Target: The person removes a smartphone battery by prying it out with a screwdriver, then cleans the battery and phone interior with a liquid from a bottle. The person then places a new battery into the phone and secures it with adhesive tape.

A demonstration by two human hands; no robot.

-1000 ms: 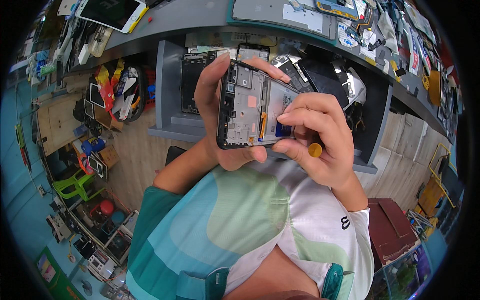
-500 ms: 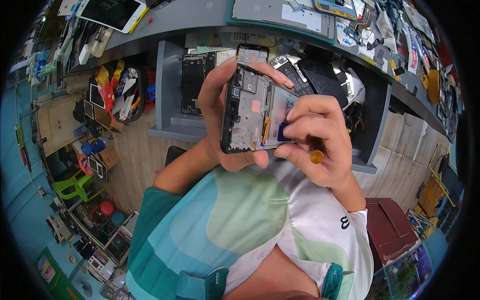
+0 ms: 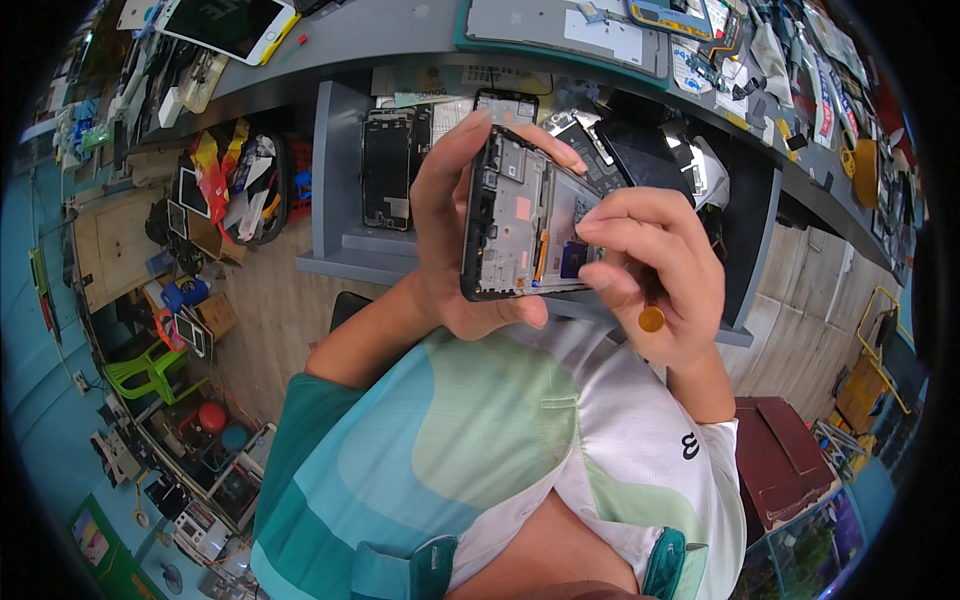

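An opened smartphone frame (image 3: 510, 225) stands tilted in my left hand (image 3: 447, 205), whose fingers and thumb wrap its edges. Its grey inner side shows, with pink pads, an orange flex cable (image 3: 542, 256) and a dark blue patch (image 3: 573, 259) low on the right part. My right hand (image 3: 665, 265) is at the phone's right edge, fingers curled, thumb and fingertips beside the blue patch. Out of its palm side pokes the round gold end (image 3: 651, 319) of a tool. The rest of that tool is hidden by the hand.
Under my hands an open grey drawer (image 3: 325, 170) holds phone parts, among them a black phone screen (image 3: 387, 170). On the desk behind lie a white phone (image 3: 225, 28), a green-edged mat (image 3: 560, 40) and crowded small tools at the right.
The phone frame and both hands have shifted slightly right. My right fingertips have come off the blue patch, which now shows more fully, and the thumb has parted from the fingers.
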